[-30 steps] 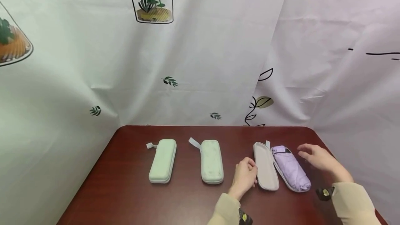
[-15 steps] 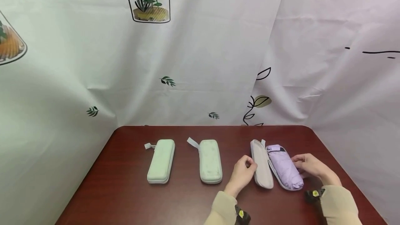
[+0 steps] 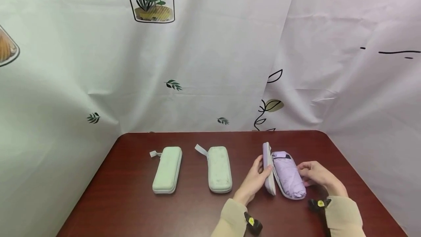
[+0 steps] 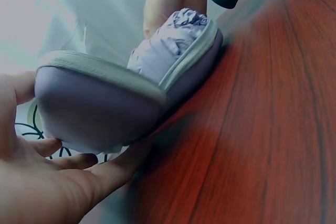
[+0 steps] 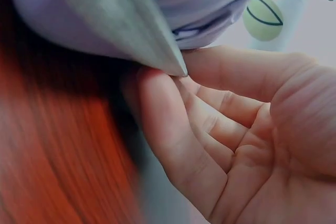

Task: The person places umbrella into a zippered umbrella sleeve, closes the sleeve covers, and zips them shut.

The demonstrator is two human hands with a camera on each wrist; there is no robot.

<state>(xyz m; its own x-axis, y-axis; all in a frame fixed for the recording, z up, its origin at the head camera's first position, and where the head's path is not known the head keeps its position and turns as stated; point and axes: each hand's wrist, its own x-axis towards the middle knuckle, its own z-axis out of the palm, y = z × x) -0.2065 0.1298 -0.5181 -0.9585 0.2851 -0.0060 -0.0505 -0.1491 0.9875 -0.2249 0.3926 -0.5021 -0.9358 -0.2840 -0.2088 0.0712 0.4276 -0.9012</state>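
Observation:
A purple zip case (image 3: pixel 265 164) stands unfolded at the right of the table, its lid tilted up on edge. In its other half lies a purple folded umbrella (image 3: pixel 289 176), with a black strip near the far end. My left hand (image 3: pixel 251 184) grips the lid, thumb on one face and fingers on the other; the left wrist view shows the lid (image 4: pixel 97 108) in that hand. My right hand (image 3: pixel 317 176) is at the right side of the umbrella half. Close up, its thumb and a finger pinch the pale rim (image 5: pixel 131 24) beside the umbrella fabric (image 5: pixel 210 3).
Two closed pale green cases stand to the left on the dark red table (image 3: pixel 131 207): one with a short strap (image 3: pixel 167 171), one with a longer strap (image 3: pixel 219 171). A printed white curtain (image 3: pixel 210 65) hangs behind the table.
My left hand has taken hold of the lid and raised it from flat to upright. The right hand has come in from the right to the umbrella half's edge.

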